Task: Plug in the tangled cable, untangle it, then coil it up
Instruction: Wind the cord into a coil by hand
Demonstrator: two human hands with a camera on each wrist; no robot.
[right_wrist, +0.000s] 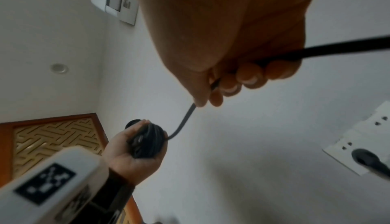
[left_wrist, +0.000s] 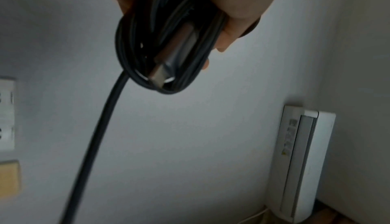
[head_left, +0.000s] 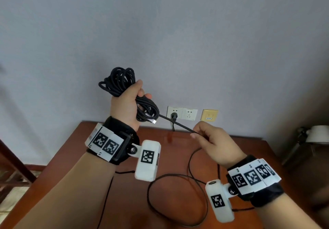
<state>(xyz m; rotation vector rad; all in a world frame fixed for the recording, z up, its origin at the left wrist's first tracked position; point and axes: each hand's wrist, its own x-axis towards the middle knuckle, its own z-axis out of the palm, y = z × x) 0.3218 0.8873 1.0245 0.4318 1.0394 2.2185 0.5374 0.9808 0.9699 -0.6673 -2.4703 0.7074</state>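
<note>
A black cable coil (head_left: 122, 82) sits in my raised left hand (head_left: 129, 102), which grips the loops (left_wrist: 168, 44). A silver USB connector (head_left: 154, 121) pokes out below the loops (left_wrist: 157, 76). A taut strand (head_left: 178, 124) runs from the coil down to my right hand (head_left: 211, 139), which pinches it between thumb and fingers (right_wrist: 249, 76). The rest of the cable (head_left: 178, 200) lies in loose loops on the wooden table (head_left: 92, 150). A black plug (head_left: 174, 116) sits in the white wall socket (head_left: 175, 112). In the right wrist view the left hand with the coil (right_wrist: 147, 141) shows below.
A second white socket (head_left: 190, 114) and a yellow wall plate (head_left: 210, 114) are beside the plugged one. A white lamp (head_left: 318, 134) stands off the table's right. A wooden chair frame (head_left: 12, 163) is at the left. A wall air conditioner (left_wrist: 301, 161) hangs high up.
</note>
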